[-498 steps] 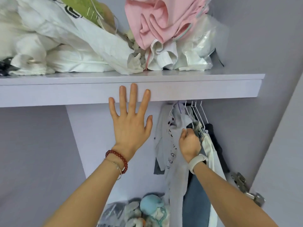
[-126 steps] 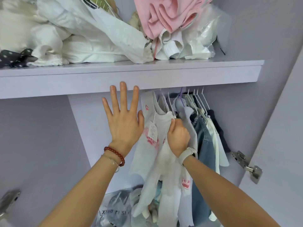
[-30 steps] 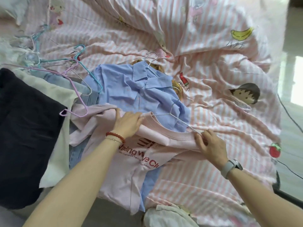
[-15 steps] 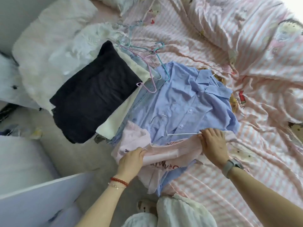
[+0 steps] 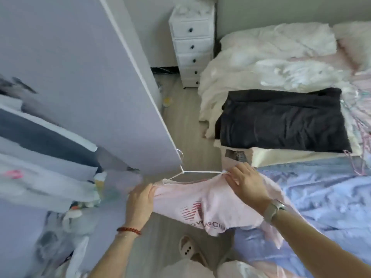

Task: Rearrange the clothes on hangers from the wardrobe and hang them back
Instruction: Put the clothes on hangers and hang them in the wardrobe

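Both hands pinch the pink T-shirt on its white hanger, left hand and right hand at either shoulder, carrying it between bed and wardrobe door; black garment and blue shirt remain unhung.

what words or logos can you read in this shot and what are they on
Pink shirt: a red striped logo with a line of red print under it; the print is creased and blurred, only something like "...w...Cit" shows, not readable for sure.
Grey patch at the bed's edge: dark marks, too blurred to read.
Watch on the right wrist: no face in view.
Nothing else bears text.
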`<state>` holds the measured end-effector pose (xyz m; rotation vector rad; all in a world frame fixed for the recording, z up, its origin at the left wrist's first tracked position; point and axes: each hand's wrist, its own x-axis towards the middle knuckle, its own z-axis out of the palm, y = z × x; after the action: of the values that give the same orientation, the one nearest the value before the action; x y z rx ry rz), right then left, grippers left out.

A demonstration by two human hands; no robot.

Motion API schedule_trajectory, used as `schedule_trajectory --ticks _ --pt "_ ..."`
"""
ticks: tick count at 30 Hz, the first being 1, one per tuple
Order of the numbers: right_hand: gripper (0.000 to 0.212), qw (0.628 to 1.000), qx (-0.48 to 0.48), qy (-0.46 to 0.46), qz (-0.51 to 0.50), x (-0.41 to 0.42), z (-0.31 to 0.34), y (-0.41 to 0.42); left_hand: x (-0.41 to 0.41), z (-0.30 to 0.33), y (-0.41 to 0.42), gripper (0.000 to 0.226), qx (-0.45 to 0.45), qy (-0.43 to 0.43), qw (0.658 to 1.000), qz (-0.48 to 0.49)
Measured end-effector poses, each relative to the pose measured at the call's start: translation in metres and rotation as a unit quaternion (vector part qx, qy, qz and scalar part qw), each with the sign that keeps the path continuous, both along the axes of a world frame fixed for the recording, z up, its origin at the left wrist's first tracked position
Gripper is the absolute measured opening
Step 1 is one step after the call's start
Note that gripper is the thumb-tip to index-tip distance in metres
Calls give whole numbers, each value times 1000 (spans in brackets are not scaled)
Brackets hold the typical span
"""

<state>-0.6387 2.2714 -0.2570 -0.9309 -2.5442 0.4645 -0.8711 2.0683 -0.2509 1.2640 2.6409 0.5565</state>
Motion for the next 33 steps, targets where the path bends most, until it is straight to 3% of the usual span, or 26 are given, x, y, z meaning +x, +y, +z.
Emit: schedule_trajectory --ticks 4,7,10,18,27,30,33 --pt "29 986 -37 -27 162 -86 25 -34 -57 19 -70 8 30 101 992 68" --pt "37 965 -63 -51 251 -139 35 -61 -87 33 -122 16 82 156 972 153" --pt "47 942 -26 -18 334 -193 49 -86 -113 51 -171 16 105 178 946 249" --pt "24 862 59 78 498 -321 109 -183 -166 91 -296 15 176 161 870 431" --pt "43 812 -6 180 554 -423 167 -295 -186 137 -382 36 223 195 767 569" --pt "54 814 -48 172 553 -454 181 -324 -194 163 -382 48 225 267 747 566" --pt "49 819 -75 176 541 -485 191 -347 -205 200 -367 46 217 359 731 538"
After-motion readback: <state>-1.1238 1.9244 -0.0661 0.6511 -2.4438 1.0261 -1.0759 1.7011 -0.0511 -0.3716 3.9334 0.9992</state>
